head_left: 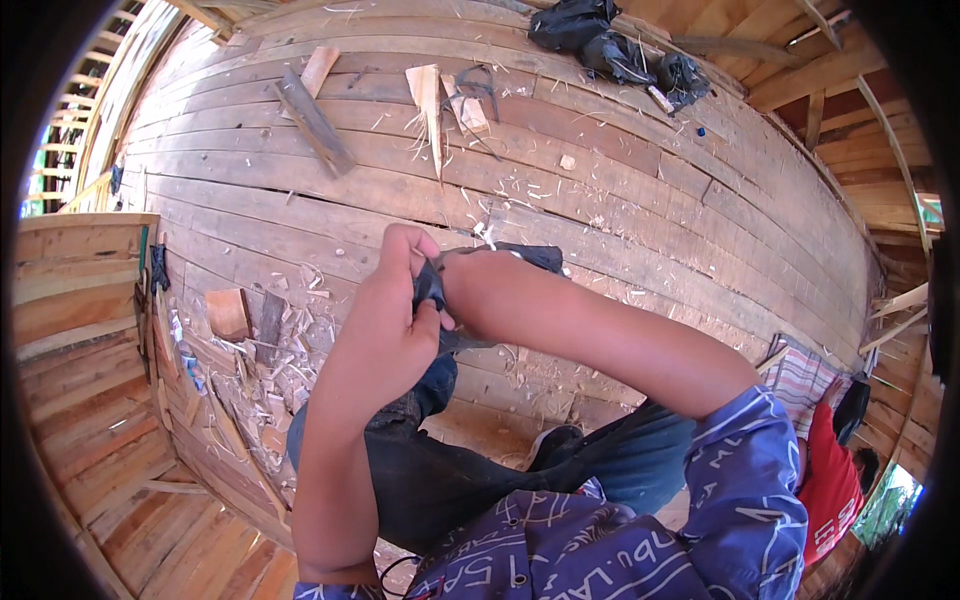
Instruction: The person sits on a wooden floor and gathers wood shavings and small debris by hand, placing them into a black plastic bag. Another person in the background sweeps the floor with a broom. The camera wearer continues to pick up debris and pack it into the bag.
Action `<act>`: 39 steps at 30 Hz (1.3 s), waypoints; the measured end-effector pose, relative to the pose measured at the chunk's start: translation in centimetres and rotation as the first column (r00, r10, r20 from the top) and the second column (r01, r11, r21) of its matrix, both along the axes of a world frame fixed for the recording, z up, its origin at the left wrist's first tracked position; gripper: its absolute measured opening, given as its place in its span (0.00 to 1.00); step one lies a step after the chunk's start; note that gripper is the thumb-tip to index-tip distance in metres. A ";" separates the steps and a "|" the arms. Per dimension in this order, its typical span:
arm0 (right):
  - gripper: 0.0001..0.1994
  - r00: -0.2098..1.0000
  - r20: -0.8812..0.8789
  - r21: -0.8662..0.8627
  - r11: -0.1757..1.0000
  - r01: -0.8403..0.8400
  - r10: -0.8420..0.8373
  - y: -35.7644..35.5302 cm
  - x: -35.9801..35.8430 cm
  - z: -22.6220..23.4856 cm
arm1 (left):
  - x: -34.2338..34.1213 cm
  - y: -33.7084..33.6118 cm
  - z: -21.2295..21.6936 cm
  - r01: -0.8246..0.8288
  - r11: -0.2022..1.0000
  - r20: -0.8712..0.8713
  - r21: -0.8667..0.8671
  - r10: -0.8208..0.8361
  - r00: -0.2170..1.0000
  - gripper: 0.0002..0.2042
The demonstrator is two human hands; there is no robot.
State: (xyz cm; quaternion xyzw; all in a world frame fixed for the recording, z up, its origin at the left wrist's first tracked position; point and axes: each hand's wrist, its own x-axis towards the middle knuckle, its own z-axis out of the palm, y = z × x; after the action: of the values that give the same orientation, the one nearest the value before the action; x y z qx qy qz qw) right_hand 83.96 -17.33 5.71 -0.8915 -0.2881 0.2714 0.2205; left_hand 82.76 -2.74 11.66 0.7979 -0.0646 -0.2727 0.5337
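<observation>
Material (429,287), black and seemingly thin, is pinched by the left hand (397,300). Grip by the right hand (472,280) cannot be told.

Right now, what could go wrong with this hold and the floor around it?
The left hand pinches a dark thing close beside the right hand, whose fingers are mostly hidden; a slip there might go unseen.
Wood shavings litter the floor, so a small dropped piece could get lost.
A pointed wood scrap lies ahead; it might jab a foot.
</observation>
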 end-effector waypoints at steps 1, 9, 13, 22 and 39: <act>0.09 0.986 -0.168 0.072 0.997 0.035 -0.023 0.3 0.9 0.0 | 0.1 0.1 -0.2 0.007 1.000 0.018 -0.023 -0.006 1.000 0.22; 0.09 0.766 -0.612 0.513 0.638 0.575 -0.198 2.3 3.2 -1.4 | 0.8 1.6 -1.4 -0.073 0.997 0.259 0.018 0.066 0.964 0.18; 0.17 0.683 -0.709 0.495 0.567 0.658 -0.173 2.0 3.0 1.0 | 0.5 2.8 0.0 -0.192 0.963 0.444 0.187 0.091 0.891 0.18; 0.19 0.921 -0.190 0.687 0.624 0.372 -0.340 -1.9 -0.3 2.2 | 1.0 2.3 0.9 -0.286 0.954 0.049 -0.093 0.291 0.955 0.20; 0.25 0.629 -0.137 0.336 0.561 0.756 -0.765 -13.9 -0.7 -17.5 | -0.8 6.1 2.3 -0.496 0.865 0.233 -0.080 0.500 0.834 0.19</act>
State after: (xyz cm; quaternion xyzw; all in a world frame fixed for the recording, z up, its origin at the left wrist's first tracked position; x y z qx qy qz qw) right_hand 83.26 -31.23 -11.82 -0.8743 0.0765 0.0809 0.4724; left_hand 82.01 3.41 13.98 0.8104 0.0771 -0.0229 0.5804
